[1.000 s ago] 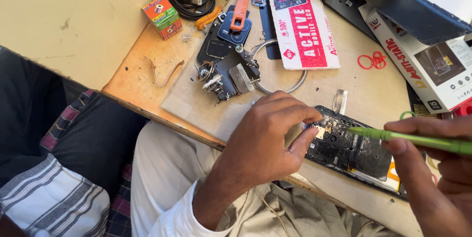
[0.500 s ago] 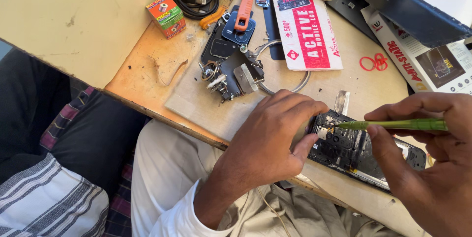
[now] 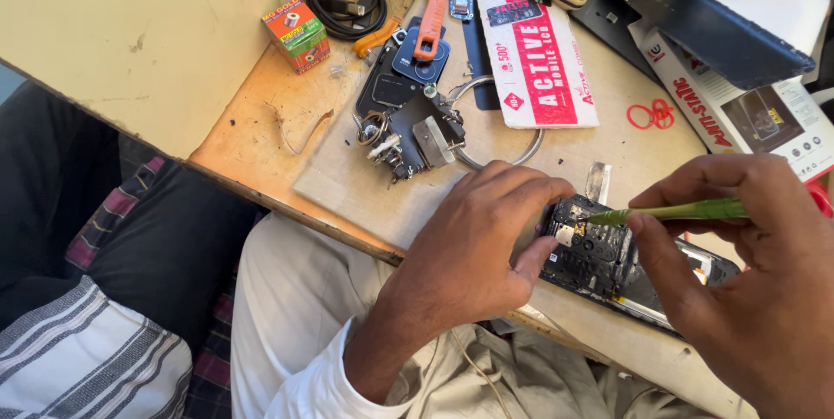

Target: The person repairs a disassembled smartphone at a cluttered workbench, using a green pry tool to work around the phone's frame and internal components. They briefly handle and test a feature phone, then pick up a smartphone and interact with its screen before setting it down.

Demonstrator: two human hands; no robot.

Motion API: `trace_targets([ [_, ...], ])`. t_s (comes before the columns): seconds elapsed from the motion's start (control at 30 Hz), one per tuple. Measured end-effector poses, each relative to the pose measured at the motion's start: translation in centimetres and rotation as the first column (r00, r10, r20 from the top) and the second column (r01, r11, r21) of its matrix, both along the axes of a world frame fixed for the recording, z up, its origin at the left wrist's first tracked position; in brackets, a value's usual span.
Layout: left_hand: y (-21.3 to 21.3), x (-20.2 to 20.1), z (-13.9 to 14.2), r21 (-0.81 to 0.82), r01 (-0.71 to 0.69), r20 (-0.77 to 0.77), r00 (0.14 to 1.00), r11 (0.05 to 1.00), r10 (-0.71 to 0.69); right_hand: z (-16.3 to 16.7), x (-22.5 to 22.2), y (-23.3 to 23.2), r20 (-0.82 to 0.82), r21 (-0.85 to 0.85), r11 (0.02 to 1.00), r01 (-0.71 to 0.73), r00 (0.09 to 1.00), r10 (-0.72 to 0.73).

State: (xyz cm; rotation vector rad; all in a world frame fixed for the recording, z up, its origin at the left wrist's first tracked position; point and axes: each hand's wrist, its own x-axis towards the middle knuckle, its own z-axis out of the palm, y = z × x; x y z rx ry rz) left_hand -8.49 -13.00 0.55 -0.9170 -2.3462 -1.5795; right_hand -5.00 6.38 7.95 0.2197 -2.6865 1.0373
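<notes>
**Two hands at work on an opened phone**

The left hand (image 3: 486, 237) lay palm down on the near end of an opened phone (image 3: 608, 258), its fingers curled over the edge and pinning the device to the counter (image 3: 287, 137). The right hand (image 3: 747, 271) was closed around a green tool (image 3: 686, 210), thumb and fingers gripping its shaft, with the tip touching the exposed dark circuit board just beside the left hand's fingertips. The phone sat at the near edge of the counter, on a sheet of brown cardboard (image 3: 365, 180).

Farther back on the cardboard lay a cluster of small metal parts (image 3: 408, 137), an orange-handled tool (image 3: 432, 19), a red-and-white packet (image 3: 534, 46) and a red rubber band (image 3: 651, 114). A coiled black cable (image 3: 343, 2) and a small orange-and-green box (image 3: 297, 32) rested near the far-left corner.
</notes>
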Motion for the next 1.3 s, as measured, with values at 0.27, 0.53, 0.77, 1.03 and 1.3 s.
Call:
trace_targets([
  [0.27,0.0,0.0,0.4,-0.025,-0.008,0.022,1.0,1.0,0.008,-2.1,0.5,6.3,0.046,0.006,0.99,0.143,0.989,-0.143],
  [0.53,-0.3,-0.5,0.0,-0.067,0.042,0.137,0.99,0.997,-0.032,-15.9,2.1,17.0,0.077,0.124,0.973,0.194,0.976,-0.204],
  [0.77,0.1,-1.0,-0.8,-0.097,0.06,0.176,0.983,0.993,-0.042,-23.7,3.9,25.0,0.123,-0.008,0.986,0.165,0.979,-0.162],
  [1.03,0.1,-1.1,-1.1,-0.087,0.045,0.132,0.991,0.995,-0.033,-19.9,4.7,23.4,0.11,-0.03,0.992,0.119,0.987,-0.115],
  [1.3,0.1,-1.1,-0.6,-0.062,0.055,0.149,0.988,0.997,-0.046,-15.1,3.4,16.0,0.11,0.11,0.963,0.247,0.96,-0.259],
])
